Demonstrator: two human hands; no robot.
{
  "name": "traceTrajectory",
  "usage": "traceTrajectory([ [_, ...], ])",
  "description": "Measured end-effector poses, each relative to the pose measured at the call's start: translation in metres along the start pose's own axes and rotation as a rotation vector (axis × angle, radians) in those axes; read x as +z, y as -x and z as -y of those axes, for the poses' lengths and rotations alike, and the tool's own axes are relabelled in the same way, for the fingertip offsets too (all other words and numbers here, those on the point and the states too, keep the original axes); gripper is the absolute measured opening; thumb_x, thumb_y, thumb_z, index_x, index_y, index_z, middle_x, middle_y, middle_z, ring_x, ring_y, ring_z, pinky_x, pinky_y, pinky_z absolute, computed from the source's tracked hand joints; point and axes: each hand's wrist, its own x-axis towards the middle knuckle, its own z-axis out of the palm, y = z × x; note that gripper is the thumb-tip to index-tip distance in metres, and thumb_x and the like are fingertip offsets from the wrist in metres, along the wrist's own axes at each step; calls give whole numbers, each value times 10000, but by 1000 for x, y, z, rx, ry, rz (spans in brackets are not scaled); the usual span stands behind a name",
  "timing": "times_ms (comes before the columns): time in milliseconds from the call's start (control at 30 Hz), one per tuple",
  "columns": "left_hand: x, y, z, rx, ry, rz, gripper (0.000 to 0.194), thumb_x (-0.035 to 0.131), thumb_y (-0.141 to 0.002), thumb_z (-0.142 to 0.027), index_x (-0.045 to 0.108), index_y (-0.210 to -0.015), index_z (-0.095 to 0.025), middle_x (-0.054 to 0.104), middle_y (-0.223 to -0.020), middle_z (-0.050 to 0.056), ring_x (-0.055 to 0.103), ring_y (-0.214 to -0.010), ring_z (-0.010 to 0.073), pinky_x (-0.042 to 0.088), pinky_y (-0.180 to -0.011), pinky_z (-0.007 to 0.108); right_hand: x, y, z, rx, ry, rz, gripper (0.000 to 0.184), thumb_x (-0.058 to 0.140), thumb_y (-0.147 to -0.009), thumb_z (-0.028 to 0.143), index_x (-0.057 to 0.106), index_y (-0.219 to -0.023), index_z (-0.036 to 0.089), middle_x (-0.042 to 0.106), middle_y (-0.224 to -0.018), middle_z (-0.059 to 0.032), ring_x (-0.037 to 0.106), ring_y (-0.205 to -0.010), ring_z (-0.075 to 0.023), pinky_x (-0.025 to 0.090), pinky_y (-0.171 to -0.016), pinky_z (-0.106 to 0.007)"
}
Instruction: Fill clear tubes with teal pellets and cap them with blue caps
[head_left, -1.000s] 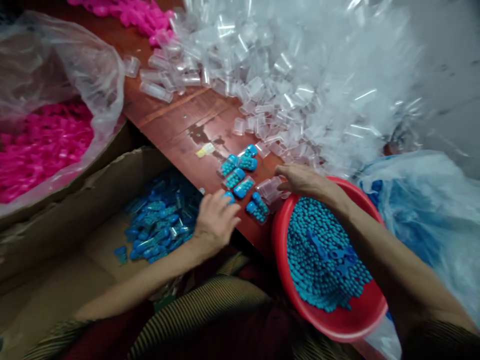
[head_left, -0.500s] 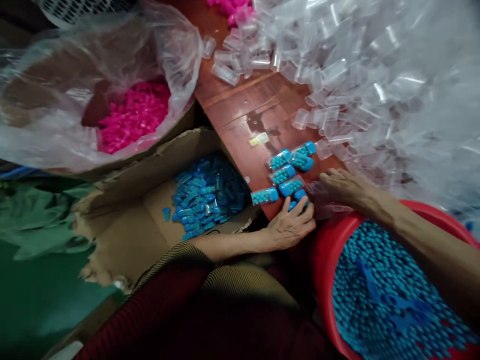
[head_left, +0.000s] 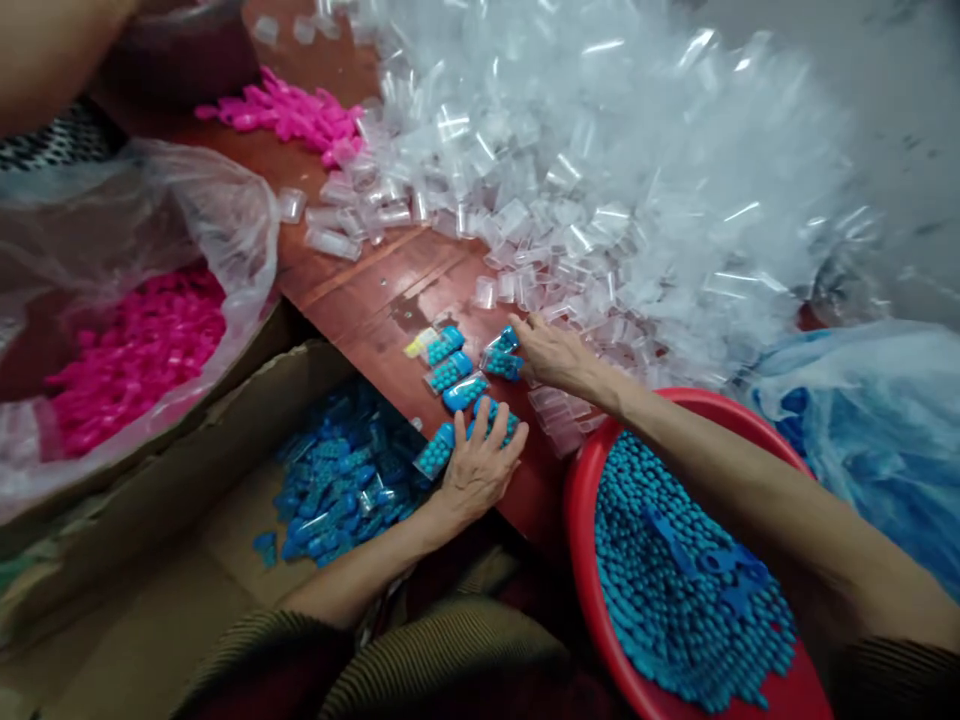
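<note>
Right hand (head_left: 553, 353) has moved against blue-capped, bead-filled, clear plastic tubes (head_left: 502, 365), with left hand (head_left: 480, 465) over others, both grips half-curled, hold indeterminable.

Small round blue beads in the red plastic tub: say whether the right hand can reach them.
Probably yes: the beads lie mostly uncovered in the open tub, and the right hand is nearby.

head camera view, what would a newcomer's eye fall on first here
Probably the big heap of clear plastic tubes, which fills the top middle and spreads to the right over the reddish table. Next might come the red basin of small blue balls at the lower right, and the bright pink pieces in a clear plastic bag at the left. Near the centre lie a few blue-capped tubes.
</note>
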Motion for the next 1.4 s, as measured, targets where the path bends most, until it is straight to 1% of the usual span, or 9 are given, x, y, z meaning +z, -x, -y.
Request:
traceTrajectory([
  [267, -18, -4, 20, -114, -52, 33, 531, 565, -802, -392, 510, -1305, -231, 447, -1390, 177, 284, -1314, 466, 237, -982, 692, 15, -1, 38, -158, -56, -27, 396, 289, -890, 106, 455, -1250, 98, 545, -1128, -216, 620, -916, -283, 505, -694, -364],
  [467, -23, 54, 44, -194, -153, -33, 454, 558, -809, -358, 557, -1242, -221, 480, -1346, 197, 307, -1311, 450, 243, -971, 690, 23, 13, 92, -234, -165, -58, 411, 226, -904, 113, 410, -1266, 50, 519, -1168, -271, 631, -906, -282, 524, -660, -392],
  [567, -27, 93, 59, -274, -165, -133, 534, 586, -787, -318, 468, -1302, -242, 418, -1386, 216, 256, -1345, 439, 275, -963, 669, 21, 16, 113, -397, -223, -46, 391, 246, -919, 163, 430, -1261, 113, 560, -1123, -196, 638, -825, -238, 519, -620, -353],
  [667, -33, 112, 73, -329, -157, -218, 641, 599, -779, -327, 354, -1363, -223, 332, -1431, 239, 209, -1370, 423, 279, -978, 644, 14, 10, 116, -581, -296, -48, 339, 280, -926, 194, 478, -1195, 134, 581, -1072, -143, 616, -780, -203, 495, -607, -321],
  [800, -43, 80, 87, -364, -113, -302, 584, 569, -798, -362, 402, -1324, -171, 354, -1414, 248, 237, -1369, 392, 245, -1025, 602, 4, -9, 91, -433, -291, -166, 314, 287, -925, 157, 512, -1143, 136, 550, -1122, -137, 575, -874, -217, 474, -686, -350],
  [1000, -36, -33, 112, -289, -56, -101, 566, 433, -854, -417, 411, -1366, -177, 277, -1487, 196, 127, -1393, 399, 149, -1042, 631, -15, 3, 37, -373, -351, -277, 315, 437, -910, 202, 499, -1210, 131, 565, -1163, -118, 524, -1028, -190, 428, -866, -318],
  [1100, -30, -63, 126, -217, -72, 3, 512, 384, -874, -390, 448, -1346, -202, 360, -1445, 175, 225, -1354, 399, 201, -1024, 618, -22, 32, 1, -281, -457, -313, 318, 510, -878, 187, 534, -1185, 106, 590, -1157, -137, 541, -1019, -187, 427, -874, -316],
  [1267, -38, -61, 138, -211, -112, -34, 439, 294, -899, -311, 515, -1271, -235, 555, -1242, 119, 501, -1111, 343, 400, -889, 515, -13, 88, -74, 28, -668, -404, 271, 487, -877, 215, 592, -1110, 122, 656, -1025, -86, 584, -849, -138, 463, -762, -271],
  [1400, -65, -34, 133, -272, -21, -25, 450, 304, -874, -343, 525, -1248, -229, 604, -1055, 128, 540, -976, 369, 410, -815, 541, 2, 131, -118, 241, -704, -459, 327, 506, -839, 244, 598, -1119, 103, 664, -1008, -87, 586, -804, -139, 465, -735, -273],
])
